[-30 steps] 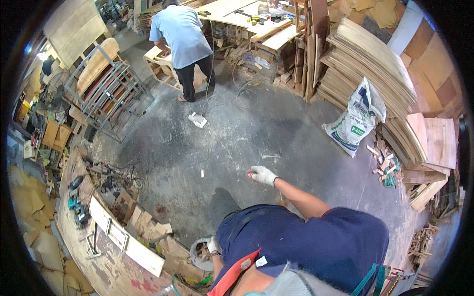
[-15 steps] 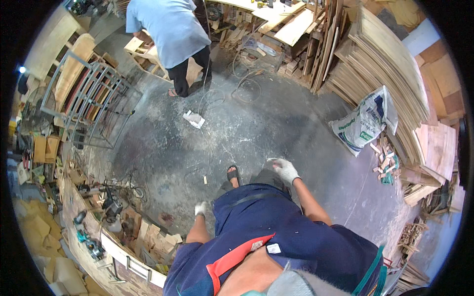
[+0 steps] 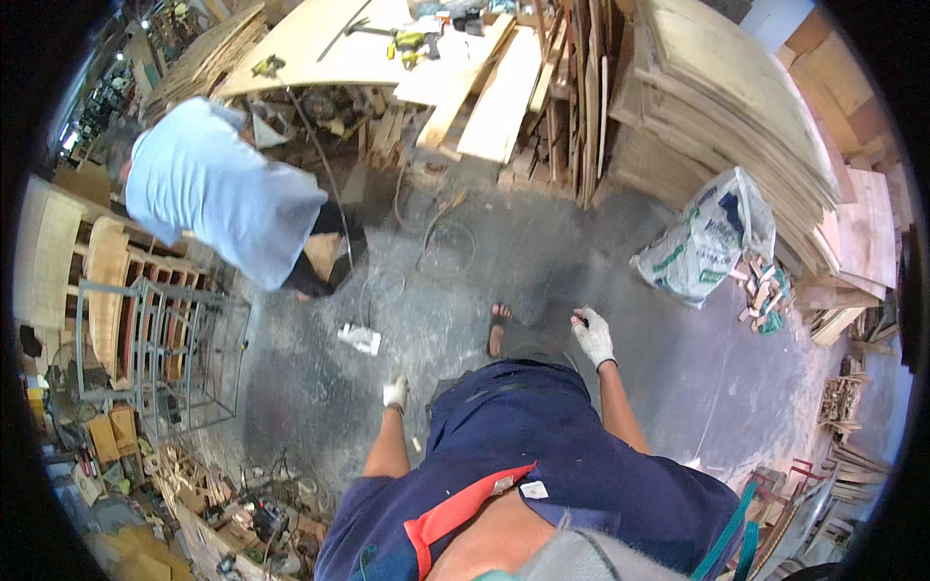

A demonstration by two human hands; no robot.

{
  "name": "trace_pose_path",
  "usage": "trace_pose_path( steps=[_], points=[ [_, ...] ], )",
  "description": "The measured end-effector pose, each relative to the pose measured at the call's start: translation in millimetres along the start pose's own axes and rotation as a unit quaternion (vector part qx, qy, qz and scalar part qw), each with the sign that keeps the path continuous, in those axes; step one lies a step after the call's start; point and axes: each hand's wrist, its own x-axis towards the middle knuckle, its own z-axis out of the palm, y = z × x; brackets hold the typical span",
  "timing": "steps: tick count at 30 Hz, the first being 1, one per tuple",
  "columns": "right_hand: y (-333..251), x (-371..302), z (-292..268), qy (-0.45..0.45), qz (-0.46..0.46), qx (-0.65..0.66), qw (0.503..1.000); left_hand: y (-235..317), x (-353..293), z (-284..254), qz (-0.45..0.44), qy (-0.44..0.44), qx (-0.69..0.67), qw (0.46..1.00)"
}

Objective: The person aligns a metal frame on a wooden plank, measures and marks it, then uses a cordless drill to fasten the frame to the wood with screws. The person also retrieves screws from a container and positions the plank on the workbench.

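My right hand [image 3: 594, 337], in a pale work glove, hangs over the grey floor just right of my body. Its fingers curl toward the thumb, and anything inside them is too small to make out. On the other side, my left hand [image 3: 394, 392], also gloved, hangs low beside my dark blue clothing. Its fingers are too small and turned away to read. Neither hand touches any nearby object. Closest to the left hand on the floor is a small white object [image 3: 359, 338] with a thin cord or hose running from it.
A person in a light blue shirt [image 3: 218, 189] bends over at upper left, beside a grey metal frame [image 3: 160, 339]. Power tools lie on a wooden worktop [image 3: 320, 44]. Plywood sheets [image 3: 741, 87] and a white sack [image 3: 712, 237] stand right. Wood scraps [image 3: 232, 523] fill the lower left.
My view has shifted forward, bringing the worktop closer. My feet have changed position in a step. The right hand has turned, fingers pointing further ahead. The other person appears further left and bends lower.
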Motion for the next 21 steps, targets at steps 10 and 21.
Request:
trace_pose_path(
  steps=[10,21],
  points=[
    [-187,335,-81,-0.011,-0.139,0.047,0.989,65,-20,142,0.022,0.025,0.048,0.998],
    [-420,717,-64,0.156,-0.264,0.089,0.948,180,12,231,-0.119,0.056,-0.008,0.991]
  ],
)
